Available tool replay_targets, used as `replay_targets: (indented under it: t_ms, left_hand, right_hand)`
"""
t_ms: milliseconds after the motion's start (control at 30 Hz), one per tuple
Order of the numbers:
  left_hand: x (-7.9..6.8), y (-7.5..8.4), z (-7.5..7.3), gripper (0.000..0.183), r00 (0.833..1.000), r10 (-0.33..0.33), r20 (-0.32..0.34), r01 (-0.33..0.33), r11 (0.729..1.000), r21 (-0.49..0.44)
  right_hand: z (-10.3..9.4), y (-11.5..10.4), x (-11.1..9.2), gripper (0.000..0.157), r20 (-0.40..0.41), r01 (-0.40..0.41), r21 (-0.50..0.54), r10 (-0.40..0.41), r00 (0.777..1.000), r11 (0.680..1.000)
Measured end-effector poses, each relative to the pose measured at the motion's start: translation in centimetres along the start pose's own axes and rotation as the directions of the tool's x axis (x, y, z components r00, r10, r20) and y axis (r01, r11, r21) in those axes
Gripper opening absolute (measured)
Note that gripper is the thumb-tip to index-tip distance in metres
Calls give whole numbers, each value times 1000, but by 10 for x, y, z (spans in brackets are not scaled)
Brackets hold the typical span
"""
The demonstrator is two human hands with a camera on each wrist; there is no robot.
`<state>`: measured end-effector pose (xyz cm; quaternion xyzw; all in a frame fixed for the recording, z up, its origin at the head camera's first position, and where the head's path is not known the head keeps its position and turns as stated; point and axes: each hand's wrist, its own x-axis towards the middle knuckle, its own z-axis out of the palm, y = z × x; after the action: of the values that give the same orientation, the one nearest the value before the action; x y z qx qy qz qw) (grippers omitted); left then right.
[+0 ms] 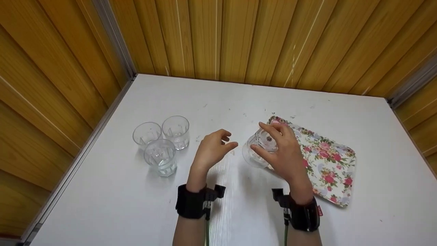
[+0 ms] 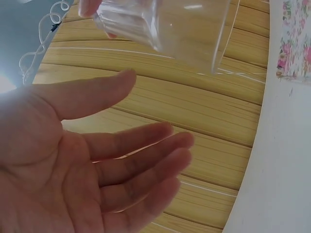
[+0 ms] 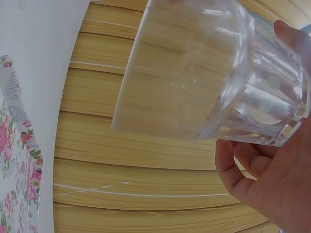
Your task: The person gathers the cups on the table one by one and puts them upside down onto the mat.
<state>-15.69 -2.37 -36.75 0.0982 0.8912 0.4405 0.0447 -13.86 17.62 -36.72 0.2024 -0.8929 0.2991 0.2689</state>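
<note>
My right hand (image 1: 286, 155) holds a clear drinking glass (image 1: 253, 152) near its base, thumb on one side and fingers on the other. The glass is tilted with its base up and its mouth down, above the left edge of a floral tray (image 1: 329, 164). In the right wrist view the faceted lower part of the glass (image 3: 184, 82) lies against the hand. My left hand (image 1: 213, 148) hovers to the left of the glass, apart from it. Its fingers are loosely bent and hold nothing, as the left wrist view of the hand (image 2: 112, 160) shows.
Three more clear glasses stand upright in a cluster on the left of the white table (image 1: 218, 102): a rear left glass (image 1: 145, 135), a rear right glass (image 1: 177, 133) and a front glass (image 1: 161, 159). Wood-patterned walls (image 1: 235, 41) border the table at the back and sides.
</note>
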Motion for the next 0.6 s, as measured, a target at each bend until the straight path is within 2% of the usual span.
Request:
replay_targets:
  t_ms: [200, 367, 600]
  left_hand:
    - [-1, -6, -6, 40, 993, -75, -91, 80, 995, 53]
    - [-3, -11, -12, 42, 972, -139, -190, 159, 983, 96]
    - [-4, -21, -23, 44, 942, -202, -269, 239, 964, 115]
  right_hand:
    - [-2, 5, -1, 53, 9, -13, -8, 13, 1000, 1000]
    - [-3, 9, -2, 54, 14, -35, -21, 36, 999, 999]
    - [-6, 12, -2, 55, 25, -51, -17, 51, 998, 999]
